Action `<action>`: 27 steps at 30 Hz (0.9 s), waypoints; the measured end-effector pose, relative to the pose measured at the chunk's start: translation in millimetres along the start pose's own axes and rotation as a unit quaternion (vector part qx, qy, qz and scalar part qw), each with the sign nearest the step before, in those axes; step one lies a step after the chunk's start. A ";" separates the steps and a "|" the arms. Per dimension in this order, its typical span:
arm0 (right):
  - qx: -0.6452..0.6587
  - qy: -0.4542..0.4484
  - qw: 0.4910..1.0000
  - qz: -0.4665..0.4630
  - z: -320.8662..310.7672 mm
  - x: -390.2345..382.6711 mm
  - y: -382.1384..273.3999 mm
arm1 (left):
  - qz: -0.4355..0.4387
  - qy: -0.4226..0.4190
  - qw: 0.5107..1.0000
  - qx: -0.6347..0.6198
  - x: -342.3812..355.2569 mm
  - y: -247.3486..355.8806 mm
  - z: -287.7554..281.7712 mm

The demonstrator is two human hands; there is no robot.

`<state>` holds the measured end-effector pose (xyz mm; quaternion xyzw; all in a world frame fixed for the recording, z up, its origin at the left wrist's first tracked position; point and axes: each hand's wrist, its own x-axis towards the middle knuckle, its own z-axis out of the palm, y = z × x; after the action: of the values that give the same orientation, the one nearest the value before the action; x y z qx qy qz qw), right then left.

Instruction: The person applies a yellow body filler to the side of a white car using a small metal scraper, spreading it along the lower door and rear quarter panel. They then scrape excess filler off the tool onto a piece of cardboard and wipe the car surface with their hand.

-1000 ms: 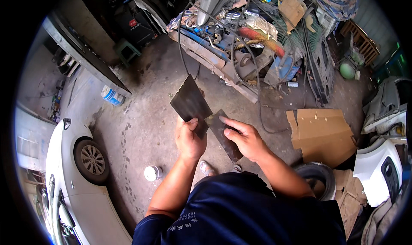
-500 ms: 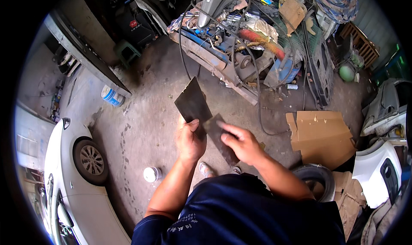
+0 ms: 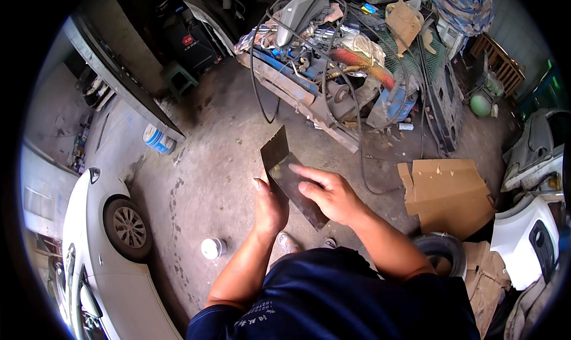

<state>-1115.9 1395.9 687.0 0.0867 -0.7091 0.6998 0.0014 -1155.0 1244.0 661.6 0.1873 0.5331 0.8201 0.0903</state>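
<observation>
My left hand [image 3: 271,208] is closed on a dark, thin, flat filler spreader [image 3: 275,146], its far end pointing up and away from me. A second dark flat spreader [image 3: 304,202] is gripped by my right hand [image 3: 334,196], the index finger stretched along its face. This second plate slants across in front of the first one and hides its lower part. A small pale yellowish smear [image 3: 276,168] shows where the two plates overlap. Both hands are in front of my body, above the concrete floor.
A white tub [image 3: 212,248] stands on the floor near my feet. Left of it is a white car [image 3: 113,274]; a blue-and-white bucket [image 3: 158,139] stands farther off. A bench heaped with parts and hoses [image 3: 297,96] lies ahead. On the right are cardboard [image 3: 449,191] and a tyre [image 3: 458,254].
My left hand's spreader has come down and nearer, and its visible part is shorter. The right spreader has moved slightly left and now overlaps it more. The view has shifted a little.
</observation>
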 end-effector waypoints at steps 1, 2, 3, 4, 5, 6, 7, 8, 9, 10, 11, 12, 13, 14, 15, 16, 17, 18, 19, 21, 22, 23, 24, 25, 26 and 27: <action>0.015 0.001 1.000 0.004 -2.0 6.5 -5.4 | -0.006 -0.008 0.999 0.037 -1.3 -0.1 -2.1; 0.057 -0.001 0.998 0.003 -4.1 11.8 -13.2 | -0.010 -0.014 0.997 0.073 -1.9 1.0 -2.8; 0.109 0.010 0.994 0.010 -2.9 15.0 -9.8 | -0.013 -0.007 0.999 0.046 -2.7 3.2 -1.0; 0.074 0.032 0.996 -0.029 0.4 11.9 -1.4 | -0.015 -0.001 1.000 0.019 -3.8 7.1 1.9; 0.038 0.052 0.995 -0.070 6.1 7.9 8.0 | -0.015 0.007 1.000 -0.009 -2.0 10.3 2.1; 0.007 0.031 0.998 -0.045 7.1 -1.4 12.6 | -0.040 0.018 0.997 -0.060 -2.6 13.2 -0.7; 0.013 0.007 1.000 0.027 5.1 -7.1 12.9 | -0.054 0.008 0.997 -0.050 -0.9 14.8 -4.1; -0.025 0.039 0.999 -0.022 -1.3 -5.0 19.0 | -0.071 -0.004 0.997 -0.042 -0.9 15.0 -6.0; -0.060 0.071 0.993 -0.069 -6.4 -3.0 20.2 | -0.091 -0.014 0.995 -0.031 -4.4 16.5 -8.4; -0.098 0.065 0.989 -0.088 -18.8 1.2 16.2 | -0.104 -0.026 0.994 -0.027 -7.8 18.6 -11.2; -0.191 0.071 0.973 -0.112 -30.4 6.8 11.4 | -0.118 -0.044 0.992 -0.024 -8.5 21.8 -13.0; -0.238 0.065 0.954 -0.167 -38.1 11.3 6.8 | -0.130 -0.060 0.990 -0.020 -9.0 26.0 -14.9; -0.285 0.059 0.931 -0.221 -43.0 13.7 2.2 | -0.142 -0.075 0.987 -0.016 -9.4 30.6 -16.2; -0.301 0.051 0.924 -0.231 -44.3 15.2 -4.2 | -0.156 -0.085 0.984 0.016 -9.8 37.1 -16.1; -0.317 0.044 0.916 -0.242 -44.2 16.0 -12.1 | -0.182 -0.109 0.976 0.052 -8.6 36.9 -20.4; -0.333 0.035 0.908 -0.253 -44.8 17.2 -16.1 | -0.207 -0.133 0.965 0.088 -7.0 35.3 -25.4; -0.319 0.041 0.911 -0.257 -46.6 18.6 -17.0 | -0.230 -0.155 0.953 0.124 -6.7 36.3 -27.6; -0.305 0.046 0.914 -0.262 -50.2 19.2 -16.4 | -0.221 -0.140 0.962 0.082 -8.1 38.4 -24.3; -0.291 0.051 0.917 -0.267 -53.9 18.4 -14.5 | -0.223 -0.124 0.965 0.050 -10.1 43.4 -22.8; -0.300 0.031 0.923 -0.237 -56.6 14.1 -8.2 | -0.222 -0.090 0.971 -0.016 -9.8 51.1 -21.3; -0.289 0.011 0.929 -0.233 -56.9 15.4 -7.7 | -0.231 -0.115 0.966 0.020 -7.7 51.2 -24.2; -0.275 -0.008 0.935 -0.224 -54.5 12.3 -8.0 | -0.230 -0.152 0.957 0.091 -9.0 49.0 -26.1; -0.249 -0.009 0.949 -0.192 -52.2 12.5 -17.6 | -0.228 -0.188 0.942 0.161 -9.1 46.7 -27.5; -0.237 -0.011 0.947 -0.217 -54.7 18.1 -16.5 | -0.223 -0.223 0.921 0.230 -10.3 45.1 -28.4; -0.165 0.015 0.966 -0.197 -55.3 19.6 -18.7 | -0.227 -0.192 0.935 0.193 -11.2 46.2 -29.8; -0.091 0.040 0.979 -0.176 -55.9 20.7 -20.9 | -0.204 -0.188 0.938 0.206 -11.1 46.5 -33.8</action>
<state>-1140.3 1448.7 711.4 0.1817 -0.7427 0.6239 0.1614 -1156.0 1192.4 689.4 0.2396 0.6904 0.6061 0.3141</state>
